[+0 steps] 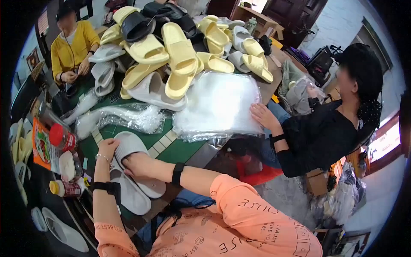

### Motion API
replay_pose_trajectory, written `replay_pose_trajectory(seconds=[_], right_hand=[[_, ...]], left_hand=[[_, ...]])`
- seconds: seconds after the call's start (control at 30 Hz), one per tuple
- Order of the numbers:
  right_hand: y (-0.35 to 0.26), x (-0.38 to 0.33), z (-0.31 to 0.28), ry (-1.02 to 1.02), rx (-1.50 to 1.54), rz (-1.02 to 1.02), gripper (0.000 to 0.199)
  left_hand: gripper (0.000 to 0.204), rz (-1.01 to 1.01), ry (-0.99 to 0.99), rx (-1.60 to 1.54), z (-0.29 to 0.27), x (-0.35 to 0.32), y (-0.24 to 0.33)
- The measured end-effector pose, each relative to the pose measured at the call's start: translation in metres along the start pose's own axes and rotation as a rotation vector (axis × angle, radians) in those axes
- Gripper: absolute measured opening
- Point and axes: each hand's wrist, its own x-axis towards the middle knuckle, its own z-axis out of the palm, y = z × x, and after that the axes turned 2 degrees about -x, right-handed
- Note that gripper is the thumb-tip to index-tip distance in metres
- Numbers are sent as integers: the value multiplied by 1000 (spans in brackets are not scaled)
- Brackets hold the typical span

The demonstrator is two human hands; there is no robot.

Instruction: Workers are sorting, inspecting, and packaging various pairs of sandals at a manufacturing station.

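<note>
Two light grey slide slippers lie side by side at the near left edge of the green table. The farther grey slipper has a ribbed strap; the nearer grey slipper shows its bare footbed. My left hand is closed at the left side of the farther slipper's strap, its fingers bent over the edge. Reaching across the same slipper, my right hand curls its fingers down by the strap's opening, where the two slippers meet. Its fingertips are partly hidden, and I cannot see anything small between them.
Ahead are piled yellow, grey and black slippers, a stack of clear plastic bags and loose plastic wrap. Jars stand at left. A co-worker's hand touches the bags; another person in yellow sits far left.
</note>
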Motion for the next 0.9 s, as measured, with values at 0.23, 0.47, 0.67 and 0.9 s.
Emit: replay_pose_trajectory(seconds=[0.23, 0.47, 0.67, 0.9], right_hand=[[-24, 5, -39, -268, -39, 104, 19], [6, 79, 5, 279, 504, 299, 21], [25, 82, 17, 350, 847, 333, 12], [12, 74, -1, 232, 961, 364, 14]], left_hand=[[17, -40, 304, -299, 6, -2, -6], [10, 48, 357, -831, 8, -23, -9], [13, -28, 354, -1073, 2, -37, 18], [25, -56, 444, -1124, 6, -40, 16]])
